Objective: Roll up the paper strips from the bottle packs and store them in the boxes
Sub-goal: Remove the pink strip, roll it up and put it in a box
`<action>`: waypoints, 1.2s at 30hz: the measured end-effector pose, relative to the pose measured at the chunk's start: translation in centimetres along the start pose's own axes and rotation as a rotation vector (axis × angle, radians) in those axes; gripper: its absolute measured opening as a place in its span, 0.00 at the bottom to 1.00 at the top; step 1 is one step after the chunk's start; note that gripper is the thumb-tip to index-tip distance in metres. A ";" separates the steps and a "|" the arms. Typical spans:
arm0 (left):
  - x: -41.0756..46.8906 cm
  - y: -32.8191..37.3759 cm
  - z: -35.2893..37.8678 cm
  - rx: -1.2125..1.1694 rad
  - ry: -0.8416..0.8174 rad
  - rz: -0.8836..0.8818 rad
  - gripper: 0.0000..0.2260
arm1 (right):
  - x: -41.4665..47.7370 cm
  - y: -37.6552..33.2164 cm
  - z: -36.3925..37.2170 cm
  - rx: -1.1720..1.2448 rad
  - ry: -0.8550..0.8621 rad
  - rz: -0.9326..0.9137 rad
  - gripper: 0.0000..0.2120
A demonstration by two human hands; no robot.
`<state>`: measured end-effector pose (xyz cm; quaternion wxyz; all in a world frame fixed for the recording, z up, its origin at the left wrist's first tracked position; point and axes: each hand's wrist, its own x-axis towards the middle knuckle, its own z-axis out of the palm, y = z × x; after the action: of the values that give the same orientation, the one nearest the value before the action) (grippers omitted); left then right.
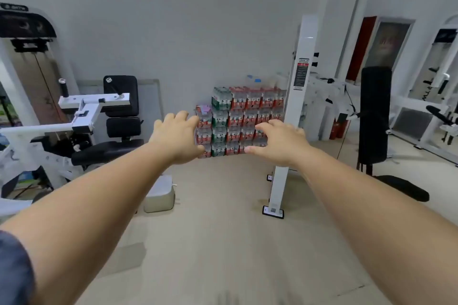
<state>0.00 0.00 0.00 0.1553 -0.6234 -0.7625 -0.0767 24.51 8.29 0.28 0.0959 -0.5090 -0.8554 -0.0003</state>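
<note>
Head view shows the left hand (173, 138) and the right hand (277, 142) raised with fingers loose and holding nothing, while the bottle packs (238, 116) stand stacked by the far wall (198, 32), well apart from them, so the rolling and storing seem all left to do.

both hands (177, 137) (278, 142) outstretched, empty — stacked bottle packs (241, 120) beyond.
</note>
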 end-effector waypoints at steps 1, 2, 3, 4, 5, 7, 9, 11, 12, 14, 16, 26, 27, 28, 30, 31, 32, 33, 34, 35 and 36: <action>1.4 -0.3 0.6 -0.004 -0.021 0.001 0.33 | 1.7 0.1 0.5 0.019 -0.005 0.003 0.42; 3.0 -0.5 1.4 -0.001 -0.018 -0.009 0.34 | 3.6 0.3 1.1 0.029 0.001 0.016 0.42; 4.9 -0.9 2.6 0.004 -0.026 -0.003 0.34 | 5.7 0.7 1.9 0.037 -0.005 0.021 0.41; 6.5 -1.2 3.5 0.004 -0.048 -0.007 0.34 | 7.6 1.0 2.6 0.046 -0.020 0.026 0.41; 8.5 -1.5 4.7 0.002 -0.054 -0.013 0.34 | 9.9 1.4 3.5 0.048 -0.021 0.018 0.41; 12.7 -2.0 6.7 -0.007 -0.066 -0.029 0.34 | 14.5 2.3 5.0 0.042 -0.016 -0.001 0.40; 17.0 -2.3 8.8 -0.007 -0.070 -0.040 0.33 | 19.3 3.5 6.3 0.034 -0.013 -0.017 0.40; 21.3 -2.4 10.6 -0.018 -0.085 -0.057 0.33 | 24.3 4.7 7.2 0.044 -0.026 -0.027 0.40; 23.5 -2.5 11.5 -0.017 -0.092 -0.065 0.33 | 26.7 5.4 7.6 0.049 -0.034 -0.035 0.40; 27.8 -2.9 13.3 -0.006 -0.098 -0.080 0.33 | 31.8 6.5 8.3 0.037 -0.050 -0.056 0.39; 32.0 -3.6 14.9 0.007 -0.098 -0.094 0.33 | 36.7 7.4 9.1 0.023 -0.050 -0.072 0.39; 50.8 -9.8 26.9 -0.052 -0.160 -0.116 0.32 | 58.8 7.4 16.7 0.011 -0.144 -0.095 0.36; 52.8 -10.8 28.4 -0.059 -0.165 -0.115 0.32 | 61.2 7.1 17.5 0.015 -0.150 -0.094 0.36; 54.9 -12.0 29.8 -0.062 -0.167 -0.114 0.32 | 63.6 6.6 18.3 0.014 -0.153 -0.092 0.36; 59.1 -14.6 32.3 -0.082 -0.170 -0.124 0.32 | 68.6 5.4 19.8 0.030 -0.153 -0.080 0.36; 61.2 -15.9 33.3 -0.103 -0.179 -0.134 0.32 | 71.0 4.7 20.4 0.040 -0.159 -0.071 0.36; 63.1 -17.1 34.4 -0.129 -0.190 -0.144 0.31 | 73.2 4.0 21.0 0.047 -0.166 -0.066 0.35; 64.9 -18.2 35.4 -0.147 -0.201 -0.148 0.30 | 75.4 3.4 21.7 0.046 -0.174 -0.064 0.35; 66.7 -19.2 36.4 -0.149 -0.214 -0.142 0.30 | 77.6 2.8 22.3 0.041 -0.182 -0.062 0.35; 68.6 -20.2 37.3 -0.143 -0.225 -0.128 0.30 | 79.8 2.3 22.8 0.038 -0.182 -0.058 0.34; 70.5 -21.2 38.2 -0.134 -0.234 -0.116 0.30 | 81.9 1.8 23.4 0.036 -0.180 -0.056 0.34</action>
<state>-38.38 72.76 -10.87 0.0188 -0.5920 -0.8033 -0.0631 -15.67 82.79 -9.39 0.0279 -0.4809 -0.8744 0.0583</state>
